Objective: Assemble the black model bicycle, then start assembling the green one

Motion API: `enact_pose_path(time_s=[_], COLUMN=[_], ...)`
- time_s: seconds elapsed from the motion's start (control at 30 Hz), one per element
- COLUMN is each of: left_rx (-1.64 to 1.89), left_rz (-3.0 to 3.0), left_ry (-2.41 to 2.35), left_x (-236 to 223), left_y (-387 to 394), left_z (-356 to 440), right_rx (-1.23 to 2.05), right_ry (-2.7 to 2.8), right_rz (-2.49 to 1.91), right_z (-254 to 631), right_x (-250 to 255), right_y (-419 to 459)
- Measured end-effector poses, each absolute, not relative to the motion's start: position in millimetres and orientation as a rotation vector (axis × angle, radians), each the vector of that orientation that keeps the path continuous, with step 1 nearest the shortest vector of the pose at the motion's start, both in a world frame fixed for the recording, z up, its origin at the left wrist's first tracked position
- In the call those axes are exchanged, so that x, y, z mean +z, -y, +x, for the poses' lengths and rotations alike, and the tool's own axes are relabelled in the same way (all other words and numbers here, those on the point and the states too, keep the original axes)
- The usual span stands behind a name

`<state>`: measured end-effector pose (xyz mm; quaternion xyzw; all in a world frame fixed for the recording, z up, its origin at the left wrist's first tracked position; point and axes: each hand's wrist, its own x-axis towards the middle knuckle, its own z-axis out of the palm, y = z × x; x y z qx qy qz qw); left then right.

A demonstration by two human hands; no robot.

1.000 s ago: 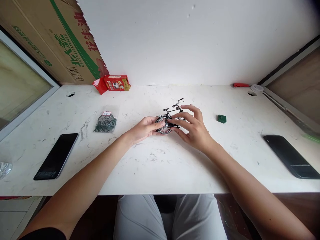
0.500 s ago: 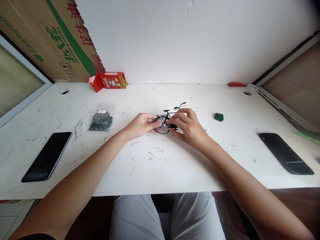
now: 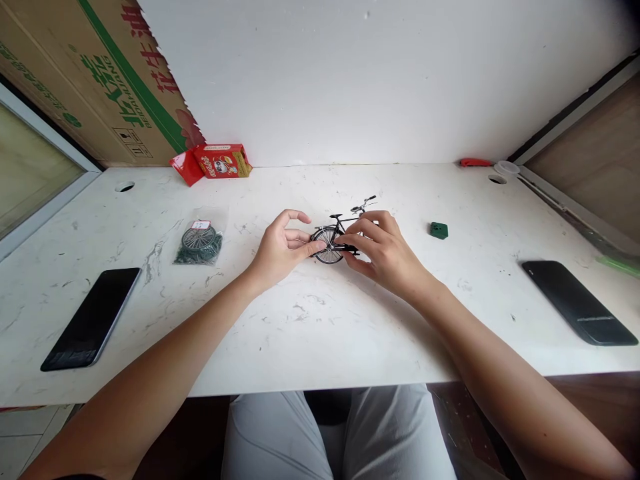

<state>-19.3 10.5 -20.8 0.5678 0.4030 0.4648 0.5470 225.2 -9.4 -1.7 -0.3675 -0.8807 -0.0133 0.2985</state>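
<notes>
A small black model bicycle point(image 3: 327, 235) stands upright between my hands, its saddle and silver handlebar showing above my fingers. My left hand point(image 3: 283, 247) pinches the rim of the rear wheel between thumb and fingers, with the index finger raised off it. From the other side, my right hand point(image 3: 380, 247) grips the frame near the pedals and chain. Its fingers hide the front wheel and much of the frame.
A clear bag of dark wheel parts point(image 3: 199, 241) lies to the left, near a black phone point(image 3: 93, 319). Behind it sits an opened red box point(image 3: 223, 162). On the right are a small green block point(image 3: 439, 230), another dark phone point(image 3: 580, 303) and a red item point(image 3: 476, 162).
My left index finger has lifted away from the bicycle and now curves above it. The bicycle and my right hand sit slightly further right in view, as the view itself shifts a little.
</notes>
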Motion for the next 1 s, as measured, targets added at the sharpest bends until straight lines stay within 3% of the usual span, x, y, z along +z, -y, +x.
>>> enact_pose_path(time_s=[0.4, 1.0], left_rx=[1.013, 0.902], left_rz=[1.654, 1.592], left_ry=[-0.955, -1.037], left_x=[-23.0, -26.9], left_y=[-11.4, -14.1], left_z=[-22.5, -24.5], right_rx=[-0.028, 0.002], right_ry=[2.372, 2.404], right_rz=[-0.98, -0.958], right_z=[227.2, 226.5], right_x=[-0.8, -4.7], right_y=[10.0, 10.0])
